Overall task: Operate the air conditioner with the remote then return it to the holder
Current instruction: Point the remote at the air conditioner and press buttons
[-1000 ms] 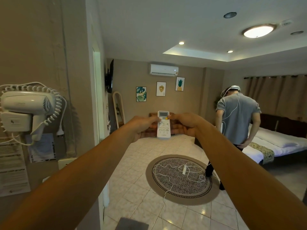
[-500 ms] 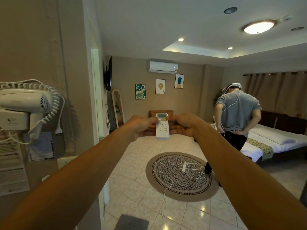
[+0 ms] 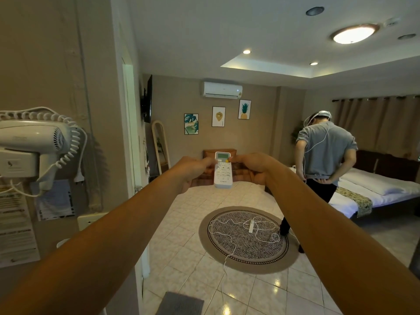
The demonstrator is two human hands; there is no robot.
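1. Floor [image 3: 181, 258]: glossy pale tiles, ceiling lights reflected in them. A round patterned rug [image 3: 247, 241] lies mid-room with a loose white cable [image 3: 229, 223] coiled over it.
2. Far wall is taken up by the air conditioner [image 3: 221, 89], mounted high, with three framed prints [image 3: 218, 116] below it.
3. A bed [image 3: 375, 189] with white linen is seen at right; a second person [image 3: 322, 155] stands beside it, back turned.
4. A white hair dryer [image 3: 34, 142] with a coiled cord is mounted on the near left wall, printed notices below it; their text is blurred, not readable.
5. The remote [image 3: 223, 170] is held upright at arm's length, below the air conditioner in view, screen end up.
6. Left hand [image 3: 193, 170] is closed on the remote's left edge; right hand [image 3: 252, 168] is closed on the right edge, thumb by the yellow button.
7. A brand mark is printed at the remote's lower end; too small to be read reliably.
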